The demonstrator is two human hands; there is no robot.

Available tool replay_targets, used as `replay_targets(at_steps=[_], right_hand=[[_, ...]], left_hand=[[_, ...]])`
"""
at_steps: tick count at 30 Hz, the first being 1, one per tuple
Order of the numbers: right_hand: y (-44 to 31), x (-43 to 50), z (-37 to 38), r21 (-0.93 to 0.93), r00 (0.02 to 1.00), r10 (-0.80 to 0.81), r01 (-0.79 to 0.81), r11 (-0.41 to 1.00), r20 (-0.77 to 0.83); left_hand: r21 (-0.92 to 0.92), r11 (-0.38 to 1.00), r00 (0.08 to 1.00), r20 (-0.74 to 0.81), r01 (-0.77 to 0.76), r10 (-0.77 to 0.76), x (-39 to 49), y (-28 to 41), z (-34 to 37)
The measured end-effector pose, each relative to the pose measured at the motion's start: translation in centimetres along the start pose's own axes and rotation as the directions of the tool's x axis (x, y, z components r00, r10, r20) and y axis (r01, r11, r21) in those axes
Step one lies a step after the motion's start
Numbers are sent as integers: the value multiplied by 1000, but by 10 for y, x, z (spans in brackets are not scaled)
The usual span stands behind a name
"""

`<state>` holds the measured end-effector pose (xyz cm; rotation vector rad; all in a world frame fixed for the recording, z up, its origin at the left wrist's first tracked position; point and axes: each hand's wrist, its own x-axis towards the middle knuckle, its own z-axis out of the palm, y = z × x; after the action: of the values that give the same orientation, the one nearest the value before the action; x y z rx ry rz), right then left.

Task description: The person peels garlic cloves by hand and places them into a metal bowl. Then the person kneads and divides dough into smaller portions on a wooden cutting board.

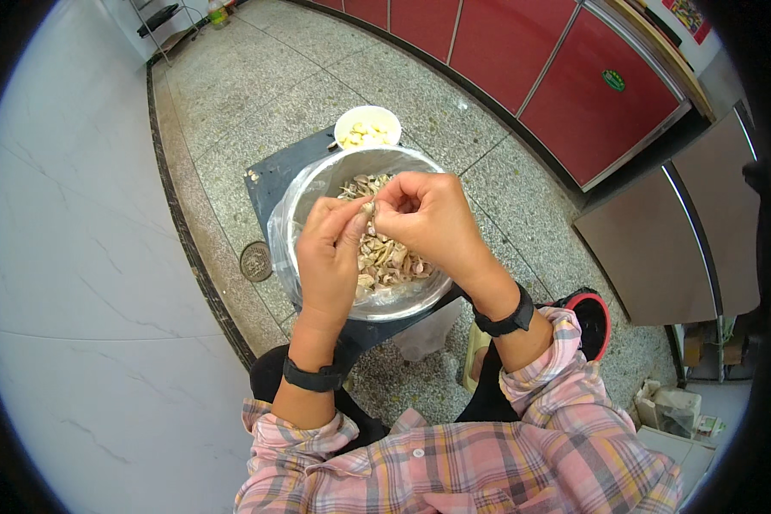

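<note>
Above a large metal basin (293, 193) lined with clear plastic, my left hand (329, 247) pinches a small garlic clove (367, 208) between thumb and fingertips. From the other side, the thumb and forefinger of my right hand (424, 215) touch the same clove. Garlic cloves and dry skins (392, 263) fill the lower part of the basin beneath both hands. Just beyond its far rim, a white bowl (395, 117) holds several pale peeled cloves (365, 134). Basin and bowl rest on a dark low table (263, 173).
A round floor drain (256, 261) lies left of the table. Red cabinets (507, 48) line the far side, with a grey-brown cabinet (649, 244) at the right. A red-rimmed bin (605, 321) stands beside my right forearm. A pale wall (96, 257) runs along the left.
</note>
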<state>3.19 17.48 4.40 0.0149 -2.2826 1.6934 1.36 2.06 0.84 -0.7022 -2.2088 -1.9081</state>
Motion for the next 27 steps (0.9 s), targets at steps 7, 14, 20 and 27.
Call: replay_targets(at_steps=[7,14,20,27], right_hand=[[-5,0,-13,-33,946,204,-202,979,252],[-7,0,-12,-227,978,-173,195,954,115],[1,-1,-10,-142,973,-140,167,976,186],[4,-3,-8,-115,983,-28,49,992,181]], left_hand=[[-629,687,884,2,365,-468,8,4,-9],[-355,875,940,33,329,-340,-2,-2,-7],[-205,939,959,112,277,-259,-6,-2,-1],[105,991,988,118,85,-97,-4,4,-4]])
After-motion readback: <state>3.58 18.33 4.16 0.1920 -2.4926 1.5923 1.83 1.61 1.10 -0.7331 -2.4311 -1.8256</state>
